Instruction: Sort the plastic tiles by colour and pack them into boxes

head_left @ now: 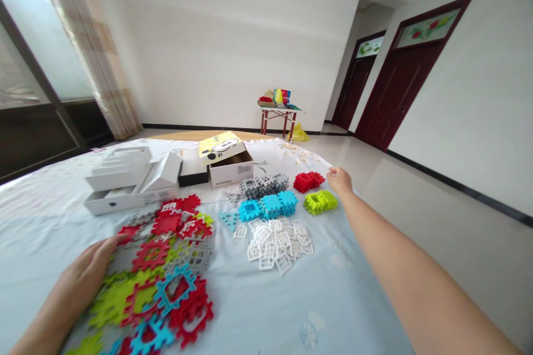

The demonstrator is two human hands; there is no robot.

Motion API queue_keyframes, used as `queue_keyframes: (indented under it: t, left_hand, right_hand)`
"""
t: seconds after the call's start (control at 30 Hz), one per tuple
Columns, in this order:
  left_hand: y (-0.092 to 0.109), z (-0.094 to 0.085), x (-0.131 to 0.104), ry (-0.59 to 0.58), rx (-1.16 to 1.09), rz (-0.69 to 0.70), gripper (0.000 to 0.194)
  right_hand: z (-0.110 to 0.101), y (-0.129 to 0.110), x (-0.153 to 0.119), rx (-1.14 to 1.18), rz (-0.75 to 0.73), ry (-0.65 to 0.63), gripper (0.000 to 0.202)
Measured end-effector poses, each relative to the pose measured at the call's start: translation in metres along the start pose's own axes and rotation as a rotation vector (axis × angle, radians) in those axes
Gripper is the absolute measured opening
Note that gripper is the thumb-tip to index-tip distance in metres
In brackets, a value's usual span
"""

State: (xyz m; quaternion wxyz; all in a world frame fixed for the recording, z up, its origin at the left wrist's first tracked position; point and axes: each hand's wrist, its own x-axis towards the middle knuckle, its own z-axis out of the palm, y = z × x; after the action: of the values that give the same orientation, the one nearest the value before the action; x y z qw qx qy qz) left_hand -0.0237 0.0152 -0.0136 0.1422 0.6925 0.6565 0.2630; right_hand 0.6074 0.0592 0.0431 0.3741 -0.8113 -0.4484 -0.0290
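My left hand is at the left edge of a loose pile of interlocking plastic building tiles. Its fingers close on a red tile. Around it lie green tiles, another red tile and a blue frame tile. My right hand is raised at the far right side of the table, fingers curled together; what they hold, if anything, is hidden. Just left of that hand is a stack of red tiles, with stacked lime-green tiles below it.
Blue tile stacks, grey tiles and white window pieces lie mid-table. Behind stand a white box, a black box and a carton with a yellow lid. A small table stands by the wall.
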Motion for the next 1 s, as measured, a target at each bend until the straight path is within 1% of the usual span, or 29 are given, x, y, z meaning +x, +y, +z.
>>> queue_keyframes:
  t: [0.03, 0.07, 0.13, 0.23, 0.27, 0.37, 0.47, 0.53, 0.6, 0.7, 0.77, 0.83, 0.9, 1.0]
  left_hand:
    - [0.01, -0.002, -0.002, 0.114, -0.007, -0.097, 0.053]
    - [0.019, -0.003, -0.003, 0.141, -0.014, -0.137, 0.054]
    - [0.03, -0.005, -0.005, 0.153, -0.027, -0.158, 0.052]
    - [0.034, -0.005, -0.008, 0.155, -0.046, -0.131, 0.051]
    - [0.034, -0.006, -0.009, 0.153, -0.051, -0.121, 0.052]
    - [0.034, -0.007, -0.012, 0.143, -0.061, -0.1, 0.053]
    - [0.032, -0.006, -0.012, 0.14, -0.064, -0.087, 0.053]
    - [0.03, -0.005, -0.011, 0.151, -0.066, -0.075, 0.054]
    - [0.028, -0.003, -0.01, 0.168, -0.069, -0.063, 0.054]
    - [0.028, -0.002, -0.011, 0.18, -0.072, -0.045, 0.055]
    - [0.03, -0.003, -0.013, 0.178, -0.066, -0.041, 0.056]
    - [0.033, -0.005, -0.014, 0.172, -0.057, -0.041, 0.056]
    - [0.038, -0.007, -0.015, 0.165, -0.049, -0.051, 0.056]
    - [0.043, -0.009, -0.017, 0.157, -0.027, -0.07, 0.055]
  right_hand:
    - [-0.001, -0.003, -0.004, 0.016, -0.01, 0.004, 0.034]
    - [-0.002, -0.008, -0.008, 0.04, -0.029, 0.007, 0.034]
    - [0.0, -0.025, -0.021, 0.11, -0.101, 0.01, 0.033]
    - [0.006, -0.064, -0.054, 0.249, -0.266, -0.025, 0.029]
    - [0.009, -0.081, -0.069, 0.29, -0.318, -0.065, 0.028]
    - [0.017, -0.131, -0.121, 0.421, -0.506, -0.3, 0.023]
    - [0.03, -0.175, -0.172, 0.443, -0.692, -0.511, 0.019]
    - [0.043, -0.198, -0.198, 0.417, -0.765, -0.591, 0.019]
    - [0.058, -0.215, -0.217, 0.392, -0.773, -0.631, 0.023]
    - [0.076, -0.233, -0.231, 0.341, -0.736, -0.629, 0.033]
    - [0.082, -0.239, -0.234, 0.285, -0.73, -0.632, 0.031]
    - [0.081, -0.241, -0.233, 0.248, -0.733, -0.646, 0.02]
    - [0.075, -0.238, -0.231, 0.271, -0.734, -0.637, 0.01]
    - [0.062, -0.229, -0.228, 0.372, -0.731, -0.553, 0.006]
